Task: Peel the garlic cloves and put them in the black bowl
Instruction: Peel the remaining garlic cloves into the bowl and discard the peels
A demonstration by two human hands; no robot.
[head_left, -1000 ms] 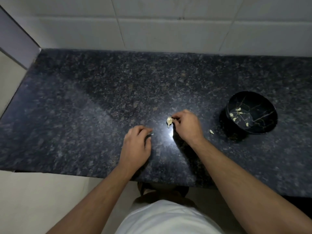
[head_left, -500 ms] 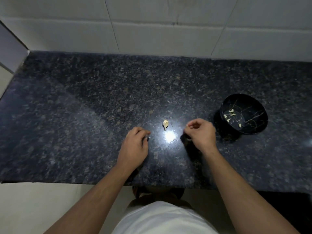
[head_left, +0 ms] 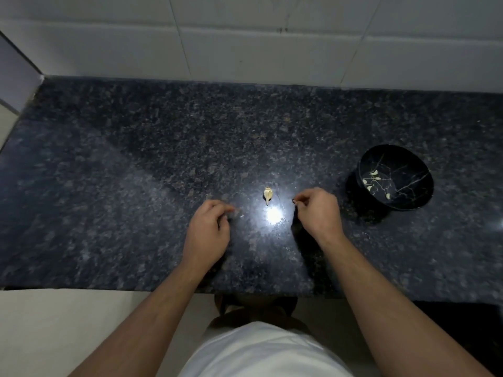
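Observation:
A pale garlic piece (head_left: 268, 195) with papery skin lies on the dark granite counter (head_left: 163, 164) between my hands, beside a bright glare spot. My left hand (head_left: 209, 229) rests on the counter to its left with curled fingers, and I see nothing in it. To the right of the piece, my right hand (head_left: 318, 210) has its thumb and fingertips pinched together on a tiny bit that I can barely make out. The black bowl (head_left: 408, 170) stands at the right, a little beyond my right hand, with several peeled cloves (head_left: 371, 180) inside.
A white tiled wall (head_left: 245, 44) runs along the back of the counter. The counter's front edge is near my body, with pale floor below at the left. Small skin flecks lie around the glare spot.
My right hand let go of the garlic piece and moved right, towards the bowl, then pinched its fingertips together. The piece stays on the counter. My left hand has hardly moved.

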